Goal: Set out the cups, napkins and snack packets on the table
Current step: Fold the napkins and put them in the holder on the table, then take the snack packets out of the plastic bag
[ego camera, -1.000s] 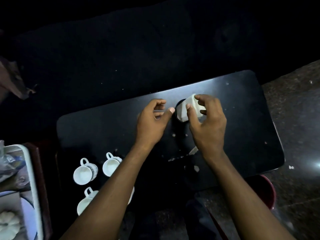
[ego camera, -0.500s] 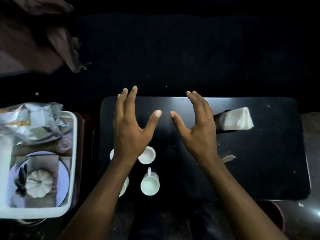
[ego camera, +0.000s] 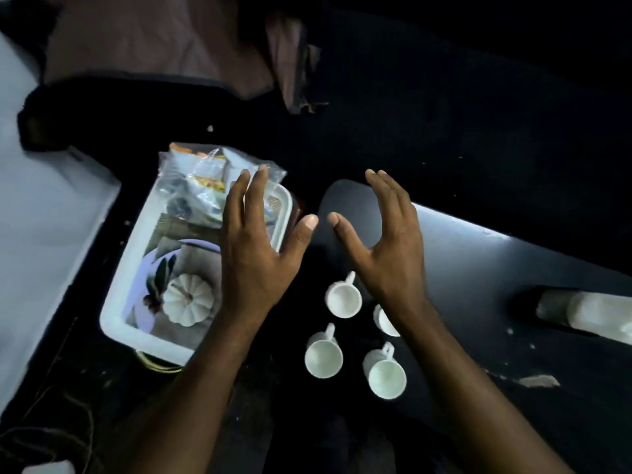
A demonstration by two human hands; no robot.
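Observation:
Several small white cups [ego camera: 343,299] stand in a cluster on the black table [ego camera: 478,268]; my right arm partly covers one of them. A stack of white napkins [ego camera: 588,314] in a dark holder sits at the table's right. Snack packets [ego camera: 205,181] in clear plastic lie at the far end of a white tray [ego camera: 130,292] left of the table. My left hand [ego camera: 254,248] hovers open over the tray's right rim. My right hand [ego camera: 386,241] is open above the table, just beyond the cups. Both hands hold nothing.
The white tray also holds a plate with a white pumpkin-shaped object [ego camera: 187,299] and a dark leaf-like piece. A brownish cloth [ego camera: 164,39] lies at the back left. A white surface [ego camera: 44,213] runs along the left edge. Crumbs and a paper scrap [ego camera: 538,380] dot the table.
My hands let go of the napkin holder on the table and swung left, open. The view has turned left, so the tray and snack packets are now under my left hand.

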